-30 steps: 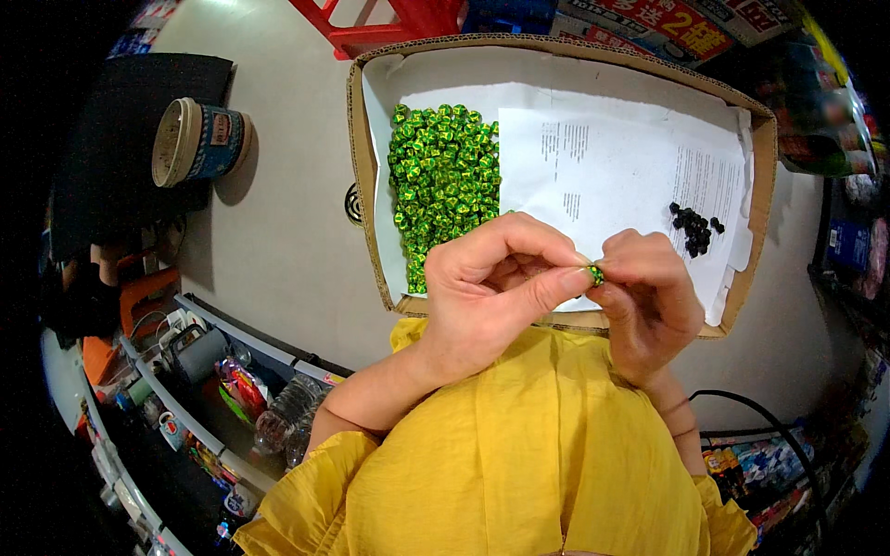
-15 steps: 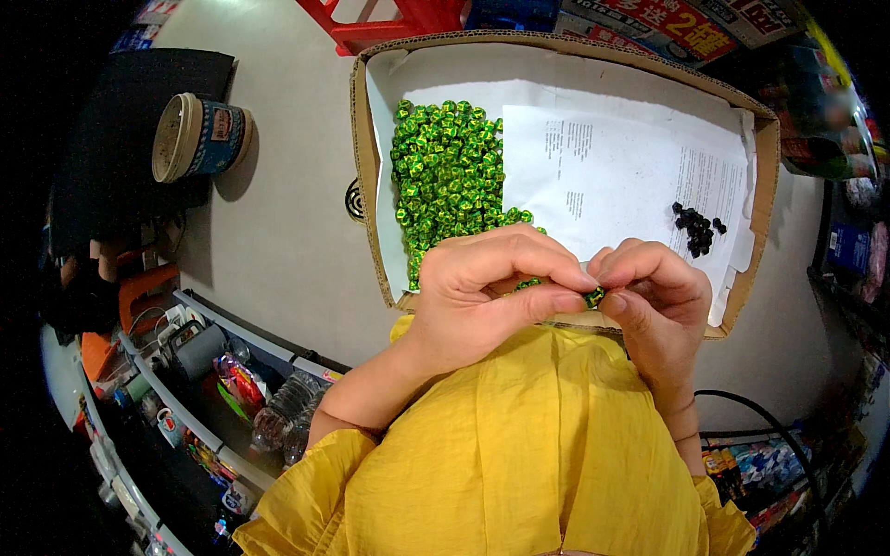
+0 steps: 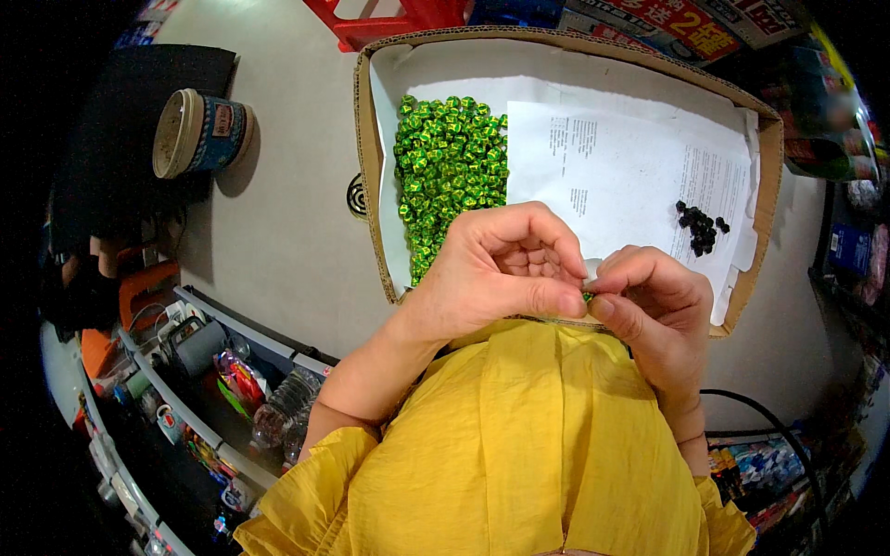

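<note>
Above the near edge of a shallow cardboard box (image 3: 767, 199), my two hands meet at a small green foil-wrapped piece (image 3: 588, 296), mostly covered by fingertips. My left hand (image 3: 491, 269) has its thumb and forefinger closed at the piece, the other fingers curled behind. Opposite it, my right hand (image 3: 658, 310) pinches the piece between thumb and forefinger. To the left in the box lies a heap of shiny green-and-gold foil-wrapped pieces (image 3: 450, 153), partly behind my left hand. Several small dark pieces (image 3: 702, 227) sit in a loose cluster at the right.
Printed white paper (image 3: 640, 176) lines the box. A bucket (image 3: 209, 134) tips over on the floor at left, beside a black board (image 3: 139, 111). A red stool (image 3: 371, 23) stands behind the box. Shelves with goods (image 3: 250, 389) are at lower left.
My left hand has turned and risen at the knuckles, with its palm side and curled fingers now showing. The fingertips of both hands stay together at the foil-wrapped piece, which is now more hidden.
</note>
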The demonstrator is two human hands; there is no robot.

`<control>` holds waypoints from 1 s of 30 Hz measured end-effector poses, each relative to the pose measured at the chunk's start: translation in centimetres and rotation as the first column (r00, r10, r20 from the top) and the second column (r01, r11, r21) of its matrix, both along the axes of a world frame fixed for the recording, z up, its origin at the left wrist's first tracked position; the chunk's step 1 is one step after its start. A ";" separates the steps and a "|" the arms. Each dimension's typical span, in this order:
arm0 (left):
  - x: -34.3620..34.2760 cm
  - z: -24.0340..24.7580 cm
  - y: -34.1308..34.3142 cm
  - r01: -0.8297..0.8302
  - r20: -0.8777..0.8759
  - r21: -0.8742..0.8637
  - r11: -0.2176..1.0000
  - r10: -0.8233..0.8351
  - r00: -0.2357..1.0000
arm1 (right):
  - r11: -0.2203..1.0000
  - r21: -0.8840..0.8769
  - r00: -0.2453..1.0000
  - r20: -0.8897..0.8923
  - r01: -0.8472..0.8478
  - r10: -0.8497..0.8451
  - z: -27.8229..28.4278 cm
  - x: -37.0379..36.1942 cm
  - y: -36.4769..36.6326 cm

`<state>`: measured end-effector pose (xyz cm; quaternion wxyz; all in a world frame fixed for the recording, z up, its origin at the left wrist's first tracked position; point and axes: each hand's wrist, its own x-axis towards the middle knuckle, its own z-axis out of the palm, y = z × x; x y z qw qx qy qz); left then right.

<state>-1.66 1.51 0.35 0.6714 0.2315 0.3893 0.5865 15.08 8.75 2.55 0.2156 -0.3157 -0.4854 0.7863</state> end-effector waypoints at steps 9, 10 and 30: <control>1.7 -0.5 -0.9 -0.239 -0.174 0.175 0.955 0.269 0.947 | 0.722 0.681 0.992 -0.078 0.126 -0.101 -1.9 -0.7 -0.1; 1.7 -0.4 -0.9 -0.266 -0.086 0.146 0.953 0.280 0.956 | 0.702 0.703 0.994 -0.070 0.111 -0.087 -1.6 -0.7 0.1; 1.0 1.3 -0.6 -0.152 -0.028 -0.006 0.988 0.152 0.988 | 0.658 0.753 0.999 0.030 -0.003 -0.030 -1.3 -0.4 0.7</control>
